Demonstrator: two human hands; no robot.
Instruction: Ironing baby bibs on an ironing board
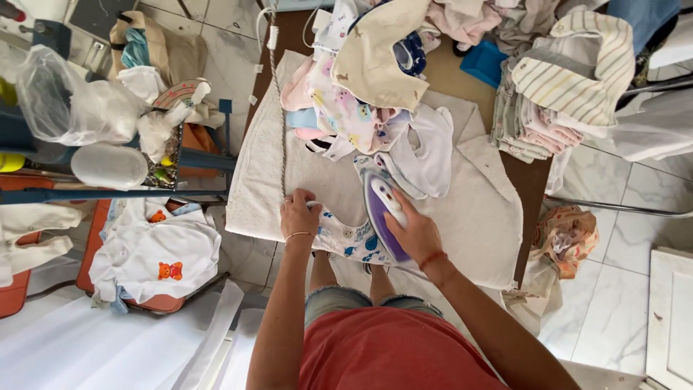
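Purple plastic iron [382, 214] gripped by right hand [415, 232] on printed cotton bib [345, 238]; left hand [299, 215], fingers curled, pins bib to white towel [476, 217] over table [530, 188]; marble floor [613, 289]

Right hand [415, 232] gripped a purple-and-white steam iron [384, 211], pressing a small white printed baby garment [345, 238] on the white towel-covered table [476, 217]. Left hand [299, 214] pinned the garment's left edge flat. Pile of baby clothes [361, 94] lay just beyond.
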